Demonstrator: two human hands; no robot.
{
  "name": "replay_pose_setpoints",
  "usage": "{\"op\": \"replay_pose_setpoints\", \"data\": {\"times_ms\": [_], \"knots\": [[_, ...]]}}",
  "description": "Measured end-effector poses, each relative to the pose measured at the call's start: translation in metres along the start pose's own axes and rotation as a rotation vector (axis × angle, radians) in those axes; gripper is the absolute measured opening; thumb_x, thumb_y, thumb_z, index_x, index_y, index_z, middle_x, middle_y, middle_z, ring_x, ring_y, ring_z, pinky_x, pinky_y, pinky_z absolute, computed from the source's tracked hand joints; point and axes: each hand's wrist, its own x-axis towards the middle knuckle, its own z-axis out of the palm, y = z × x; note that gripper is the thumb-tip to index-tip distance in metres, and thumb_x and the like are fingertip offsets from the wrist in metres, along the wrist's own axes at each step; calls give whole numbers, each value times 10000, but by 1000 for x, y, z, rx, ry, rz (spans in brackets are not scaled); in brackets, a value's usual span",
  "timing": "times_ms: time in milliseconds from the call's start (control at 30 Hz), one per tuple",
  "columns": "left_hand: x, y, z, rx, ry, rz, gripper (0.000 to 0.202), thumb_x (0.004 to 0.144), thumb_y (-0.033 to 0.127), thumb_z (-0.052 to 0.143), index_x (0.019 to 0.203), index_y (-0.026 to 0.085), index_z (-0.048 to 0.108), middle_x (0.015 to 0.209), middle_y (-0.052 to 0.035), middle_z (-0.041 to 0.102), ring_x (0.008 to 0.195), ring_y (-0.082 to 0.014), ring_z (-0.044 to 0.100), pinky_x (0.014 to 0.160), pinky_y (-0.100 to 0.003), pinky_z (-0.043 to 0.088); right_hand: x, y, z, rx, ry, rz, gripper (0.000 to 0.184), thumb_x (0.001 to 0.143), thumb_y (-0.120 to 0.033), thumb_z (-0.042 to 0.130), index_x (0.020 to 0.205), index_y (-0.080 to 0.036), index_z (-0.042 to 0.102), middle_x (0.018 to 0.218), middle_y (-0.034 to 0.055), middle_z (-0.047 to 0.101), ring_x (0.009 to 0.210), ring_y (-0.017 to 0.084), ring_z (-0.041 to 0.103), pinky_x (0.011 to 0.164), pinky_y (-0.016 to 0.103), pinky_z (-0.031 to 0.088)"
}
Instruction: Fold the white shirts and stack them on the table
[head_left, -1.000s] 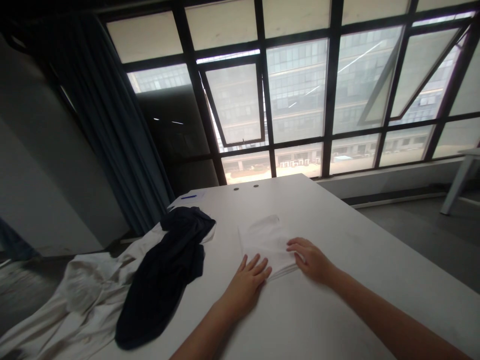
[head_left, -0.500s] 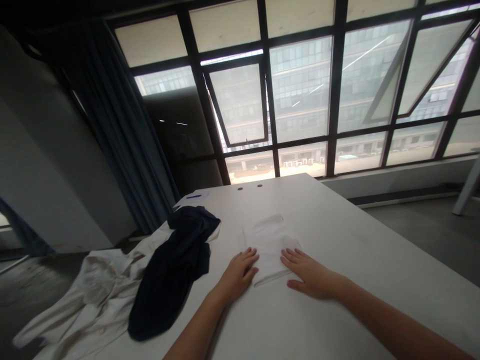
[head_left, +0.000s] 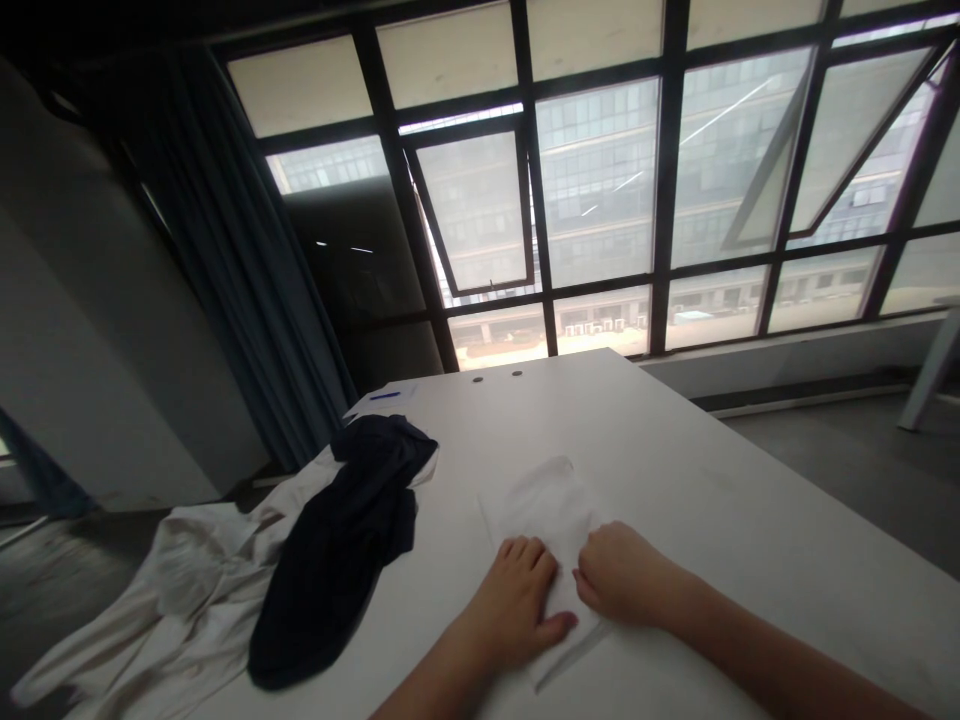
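A folded white cloth [head_left: 541, 510] lies on the white table [head_left: 720, 490], its near end stretching down under my hands. My left hand [head_left: 514, 608] is curled over the cloth's near part, and my right hand [head_left: 619, 575] is bunched against it from the right. The two hands nearly touch, and part of the cloth is hidden beneath them. Left of them lies a crumpled navy garment [head_left: 337, 535], partly on a rumpled cream garment [head_left: 176, 590] that hangs over the table's left edge.
A blue pen [head_left: 385, 396] lies at the table's far left corner, and two round holes [head_left: 497, 374] sit near its far edge. Large windows stand beyond it, a dark curtain [head_left: 240, 250] hangs at left, and a white table leg [head_left: 930, 370] stands at right.
My hands have closed in from either side onto the cloth's near part. That end of the cloth now reaches further toward me. The view has shifted only slightly.
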Motion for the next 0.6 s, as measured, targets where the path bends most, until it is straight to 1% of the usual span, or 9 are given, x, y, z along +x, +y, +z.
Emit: {"op": "replay_pose_setpoints", "data": {"times_ms": [100,167,200,267,333,367,433,533,600], "knots": [[0,-1,4,-49,-51,23,813,817,650,631,1483,262,372,1523,-102,413,1431,-339,300,1192,-520,170,7,-1,5,43,23,7,356,934,-286,440,831,-143,748,790,132,743,744,230,685,749,334,483],[2,-6,5,-73,-100,26,930,808,678,620,1556,280,236,1618,-93,259,1490,-361,170,1206,-571,88,9,2,14,119,90,-25,299,918,-255,456,934,-153,738,902,117,749,882,237,679,859,360,482],[3,-9,6,-84,-118,28,966,800,684,625,1569,289,193,1638,-85,202,1499,-364,138,1206,-585,73,9,5,20,162,137,-44,290,905,-248,476,1024,-152,723,1017,122,741,998,250,658,936,383,465],[4,-14,8,-105,-139,38,1053,770,700,648,1584,288,122,1650,-79,139,1506,-360,107,1207,-594,60,7,9,33,244,222,-79,398,905,-263,493,1257,-137,631,1304,149,639,1248,275,541,1078,433,390],[5,-19,12,-119,-138,42,1134,741,746,648,1591,256,78,1649,-92,112,1509,-354,89,1213,-585,55,4,13,44,307,242,-100,538,945,-328,471,1442,-122,473,1503,161,462,1406,278,385,1167,465,296],[5,-23,14,-118,-130,32,1136,749,771,620,1592,237,76,1648,-99,107,1510,-346,82,1217,-574,55,3,15,48,328,224,-112,585,964,-369,454,1493,-124,404,1548,157,397,1444,276,326,1193,474,255],[6,-34,18,-93,-108,-20,1039,822,786,512,1590,212,112,1645,-102,101,1514,-319,70,1226,-539,69,1,17,54,346,176,-133,640,989,-441,422,1545,-145,310,1588,141,320,1479,278,251,1221,493,185],[11,-62,24,-14,-71,-164,859,934,735,336,1580,190,182,1643,-97,92,1517,-282,57,1228,-497,109,2,18,56,348,120,-141,638,1011,-476,375,1563,-174,267,1612,128,251,1494,286,200,1230,508,139],[13,-83,28,37,-51,-276,853,949,725,286,1576,153,194,1638,-117,101,1514,-286,72,1222,-496,133,3,18,56,349,95,-138,626,1020,-469,356,1567,-182,255,1619,123,227,1497,285,187,1231,505,134]]}}
